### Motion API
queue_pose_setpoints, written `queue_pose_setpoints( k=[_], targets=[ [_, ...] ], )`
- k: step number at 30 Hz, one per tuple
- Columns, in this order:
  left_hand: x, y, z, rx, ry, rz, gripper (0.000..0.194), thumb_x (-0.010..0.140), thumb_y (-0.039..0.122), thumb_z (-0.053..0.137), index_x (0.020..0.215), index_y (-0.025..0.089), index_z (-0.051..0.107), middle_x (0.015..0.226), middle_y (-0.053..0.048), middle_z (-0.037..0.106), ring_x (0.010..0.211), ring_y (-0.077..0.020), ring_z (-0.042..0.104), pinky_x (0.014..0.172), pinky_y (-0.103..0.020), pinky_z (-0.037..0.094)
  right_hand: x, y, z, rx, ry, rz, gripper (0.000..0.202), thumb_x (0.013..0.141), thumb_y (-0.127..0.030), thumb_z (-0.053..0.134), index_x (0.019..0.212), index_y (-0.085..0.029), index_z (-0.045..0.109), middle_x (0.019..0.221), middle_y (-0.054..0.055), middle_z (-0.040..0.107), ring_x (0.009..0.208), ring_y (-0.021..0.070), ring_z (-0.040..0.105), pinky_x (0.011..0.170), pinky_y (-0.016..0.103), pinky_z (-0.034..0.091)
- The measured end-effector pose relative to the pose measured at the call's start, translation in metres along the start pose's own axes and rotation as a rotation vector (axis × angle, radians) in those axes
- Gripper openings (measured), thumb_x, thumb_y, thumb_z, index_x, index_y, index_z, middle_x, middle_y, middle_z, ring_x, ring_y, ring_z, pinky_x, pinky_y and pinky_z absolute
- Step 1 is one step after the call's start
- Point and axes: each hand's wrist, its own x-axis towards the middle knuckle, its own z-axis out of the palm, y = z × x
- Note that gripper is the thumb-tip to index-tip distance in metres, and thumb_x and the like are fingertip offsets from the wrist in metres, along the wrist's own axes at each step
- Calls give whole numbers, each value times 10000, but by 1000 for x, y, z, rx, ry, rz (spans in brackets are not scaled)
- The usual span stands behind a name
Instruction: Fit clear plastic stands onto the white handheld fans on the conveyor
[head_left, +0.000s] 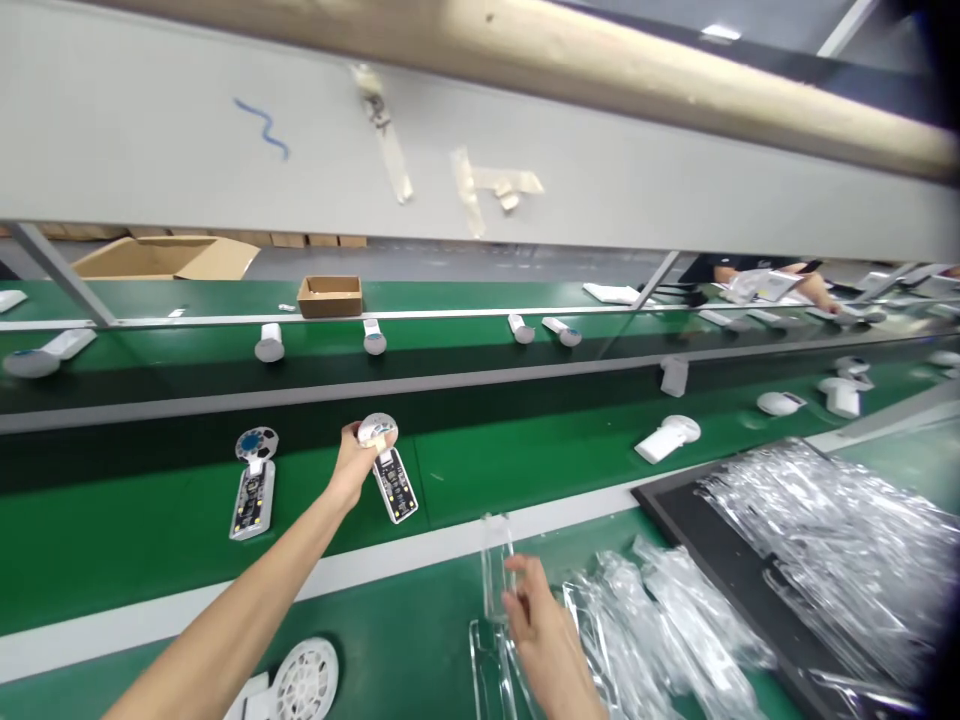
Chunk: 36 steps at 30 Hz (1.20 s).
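On the green belt, my left hand (355, 462) is closed on the round head of a white device with an exposed circuit board (396, 485). A similar device with its board showing (253, 497) lies to its left. My right hand (541, 627) has its fingers bent around the edge of a clear plastic part (496, 570) near the front ledge; the fingertips seem to touch it. More clear plastic parts (491, 672) lie just below that one. A white fan-like device (306, 680) rests on the table at the bottom left.
Plastic-wrapped parts (667, 620) lie to the right, beside a black tray (739, 560) heaped with clear pieces. White devices (667, 438) sit along the belts. A small cardboard box (330, 297) and a person's arm (817, 290) are farther back. A grey panel (600, 190) spans above.
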Motion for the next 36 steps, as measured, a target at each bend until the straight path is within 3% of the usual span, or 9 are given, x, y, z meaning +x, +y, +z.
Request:
queue_pose_setpoints(
  k=[5,11,15,18,20,24,28,31,36],
  targets=[
    [-51,14,-13,-108,-194,-50,698,589,452,817,1154,189,503,1018,-93,631,841,-213,632,714,-314,481,-11,-50,13,527,-49,-244,490,965,-453,273,1396,-251,390,806,18,567,709,168,583,704,297,507],
    [-97,30,-35,-77,-298,-75,638,632,535,759,1115,178,544,978,-97,654,861,-247,637,726,-342,480,-27,-99,39,448,14,-374,503,968,-468,263,1359,-251,492,1151,89,606,1070,226,574,912,340,474],
    [-118,42,-42,-23,-224,-22,644,617,529,763,1107,179,533,959,-78,638,839,-220,617,679,-301,466,-40,-104,52,102,130,-338,505,942,-466,359,1419,-307,407,1035,98,600,902,256,600,790,427,522],
    [-128,53,-43,-25,-178,39,662,597,523,773,1110,181,529,979,-77,629,834,-211,605,662,-289,457,-42,-106,64,-96,316,-361,493,898,-428,485,1376,-309,462,1192,148,531,1010,327,567,808,509,504],
    [-134,58,-42,-39,-160,79,675,584,510,785,1117,186,528,1000,-76,625,833,-207,600,669,-292,459,-42,-106,68,-54,353,-405,480,931,-350,432,1408,-312,403,1314,152,464,1120,323,535,837,479,512],
    [-144,54,-43,-141,-173,138,638,589,460,802,1112,193,552,1064,-70,618,885,-191,586,733,-285,460,-44,-104,61,198,266,-533,545,964,-224,328,1487,-320,209,1237,103,519,1063,200,579,829,326,539],
    [-151,28,-48,-225,-358,-80,624,576,464,809,1056,131,592,975,-114,659,890,-220,606,763,-319,476,-51,-100,50,214,228,-591,556,923,-175,383,1460,-305,317,1223,110,522,1112,220,531,904,369,503],
    [-158,14,-47,-126,-277,-158,613,568,478,803,1022,111,616,947,-136,678,897,-255,621,733,-340,485,-50,-98,52,384,155,-455,506,893,-268,470,1398,-271,427,1203,96,561,1118,218,526,937,377,473],
    [-183,10,-33,-65,-202,136,465,554,382,818,920,155,643,968,-81,686,928,-240,628,810,-319,482,-24,-102,68,799,310,138,565,936,-506,215,894,-131,635,815,88,665,763,188,631,682,292,516]
  ],
)
